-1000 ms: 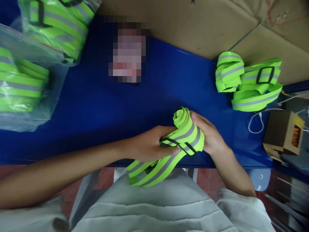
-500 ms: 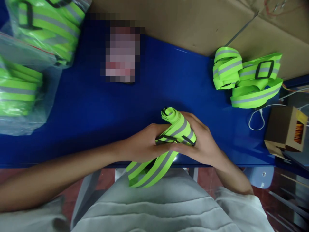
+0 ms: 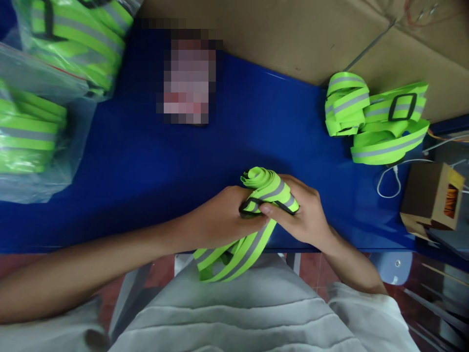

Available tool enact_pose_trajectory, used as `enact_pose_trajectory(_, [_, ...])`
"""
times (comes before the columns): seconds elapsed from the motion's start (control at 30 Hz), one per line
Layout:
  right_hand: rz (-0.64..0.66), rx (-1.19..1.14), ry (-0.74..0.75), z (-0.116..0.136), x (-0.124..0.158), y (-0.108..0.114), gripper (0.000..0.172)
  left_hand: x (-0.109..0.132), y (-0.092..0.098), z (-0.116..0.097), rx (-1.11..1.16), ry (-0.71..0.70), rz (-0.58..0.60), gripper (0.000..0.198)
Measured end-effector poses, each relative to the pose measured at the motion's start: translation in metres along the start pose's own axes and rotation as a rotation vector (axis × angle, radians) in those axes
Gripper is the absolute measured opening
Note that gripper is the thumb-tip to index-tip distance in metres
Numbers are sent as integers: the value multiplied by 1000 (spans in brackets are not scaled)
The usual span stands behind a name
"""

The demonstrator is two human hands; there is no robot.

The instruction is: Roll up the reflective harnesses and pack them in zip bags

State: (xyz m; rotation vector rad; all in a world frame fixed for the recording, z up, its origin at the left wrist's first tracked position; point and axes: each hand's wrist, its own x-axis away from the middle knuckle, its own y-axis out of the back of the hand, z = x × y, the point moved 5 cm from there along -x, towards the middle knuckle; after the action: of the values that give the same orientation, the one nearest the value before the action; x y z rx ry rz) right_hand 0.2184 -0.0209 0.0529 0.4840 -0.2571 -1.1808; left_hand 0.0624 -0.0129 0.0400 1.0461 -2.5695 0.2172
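Observation:
Both hands grip one neon green reflective strap (image 3: 278, 188) with a grey stripe, held over the front edge of the blue table (image 3: 154, 161). Its upper part is coiled into a roll, and a loose loop hangs down below my hands toward my lap. My left hand (image 3: 223, 215) is closed on the strap beside a black buckle; most of its fingertips are hidden. My right hand (image 3: 306, 210) wraps the roll from the right, its thumb pressed across the front near the black slider pieces.
Green straps in clear plastic bags (image 3: 78, 117) lie at the left. More rolled straps (image 3: 384, 115) sit at the back right, beside a white cable (image 3: 390, 195) and a small cardboard box (image 3: 427, 195). Large cardboard (image 3: 286, 34) stands along the back. A pixelated object (image 3: 190, 80) lies on the table.
The coiled part has turned slightly and shows more of its spiral. My right thumb has shifted up over the strap, and the hanging loop has moved a little to the right.

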Motion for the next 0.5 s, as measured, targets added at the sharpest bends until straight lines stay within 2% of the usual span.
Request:
enact_pose_trajectory(0.17, [-24,10,-8,1,-2,-2,36,2,0,3,-8,5,-16,19])
enact_pose_trajectory(0.3, [-97,53,-42,-1,1,6,27,1,-2,9,164,95,-34,14])
enact_pose_trajectory(0.4, [-214,27,-114,-6,4,20,21,0,-3,9,319,96,-47,23])
enact_pose_trajectory(0.5, [-263,-62,-212,-15,6,26,18,1,-5,6,313,48,-33,32])
